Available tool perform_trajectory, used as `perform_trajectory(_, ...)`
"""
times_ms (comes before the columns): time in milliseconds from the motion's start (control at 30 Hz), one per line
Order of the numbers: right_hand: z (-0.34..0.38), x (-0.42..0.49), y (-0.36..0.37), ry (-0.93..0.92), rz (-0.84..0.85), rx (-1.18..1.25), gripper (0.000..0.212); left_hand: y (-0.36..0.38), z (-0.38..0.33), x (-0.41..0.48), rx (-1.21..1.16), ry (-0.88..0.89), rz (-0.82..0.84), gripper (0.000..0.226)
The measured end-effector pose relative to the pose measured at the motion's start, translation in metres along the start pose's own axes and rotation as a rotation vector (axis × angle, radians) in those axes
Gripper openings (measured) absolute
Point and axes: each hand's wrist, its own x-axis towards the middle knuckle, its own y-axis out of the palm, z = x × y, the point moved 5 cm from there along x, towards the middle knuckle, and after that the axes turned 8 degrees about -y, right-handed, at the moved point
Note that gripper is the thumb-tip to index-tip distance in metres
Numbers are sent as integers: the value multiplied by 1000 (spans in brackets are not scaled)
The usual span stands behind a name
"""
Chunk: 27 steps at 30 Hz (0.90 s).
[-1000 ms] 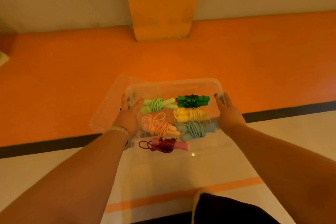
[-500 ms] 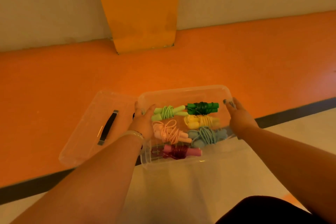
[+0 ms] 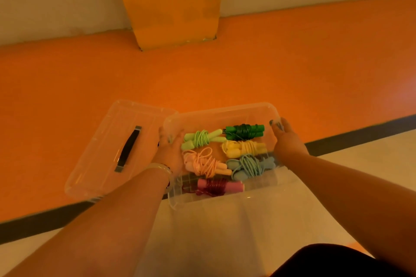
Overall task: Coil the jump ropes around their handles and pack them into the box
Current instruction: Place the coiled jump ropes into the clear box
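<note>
A clear plastic box [image 3: 221,113] sits on the floor in front of me. Inside lie several coiled jump ropes: light green [image 3: 201,138], dark green [image 3: 244,131], yellow [image 3: 244,148], peach [image 3: 206,163], blue [image 3: 251,166] and maroon with pink handles [image 3: 217,186]. My left hand [image 3: 168,153] grips the box's left side, and my right hand [image 3: 287,141] grips its right side.
The box's clear lid [image 3: 99,153] with a dark handle [image 3: 128,148] lies on the orange floor just left of the box. An orange pillar [image 3: 171,4] stands ahead against a pale wall. A dark stripe [image 3: 360,132] separates orange floor from pale floor.
The view has shifted, so the box and lid now show lower and more to the right. The lid has come fully into view at the left. Both hands stay on the box's sides.
</note>
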Motion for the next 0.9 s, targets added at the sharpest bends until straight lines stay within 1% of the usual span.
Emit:
perform_trajectory(67, 5, -1, 1, 30, -8, -44, 79, -3, 5, 5, 51, -3, 26, 84)
perform_trajectory(133, 14, -2, 0, 7, -37, -146, 74, -12, 14, 11, 196, 34, -19, 70)
perform_trajectory(200, 32, -2, 1, -107, -76, -256, 73, -28, 24, 17, 352, 80, -77, 60)
perform_trajectory(300, 78, -7, 2, -322, -69, -338, 68, -59, 27, 23, 399, 152, -96, 59)
perform_trajectory(400, 137, -14, 3, -520, -47, -362, 65, -82, 38, 22, 439, 197, -120, 57)
perform_trajectory(500, 190, -18, 7, -642, -25, -356, 67, -93, 71, 22, 408, 135, -142, 56)
perform_trajectory(600, 229, -22, 13, -687, 5, -344, 67, -93, 107, 23, 363, 45, -143, 57)
perform_trajectory(733, 270, -23, 36, -777, 41, -408, 67, -79, 150, 28, 387, -25, -120, 60)
perform_trajectory(900, 302, -23, 63, -774, 83, -382, 61, -62, 174, 31, 404, -56, -95, 63)
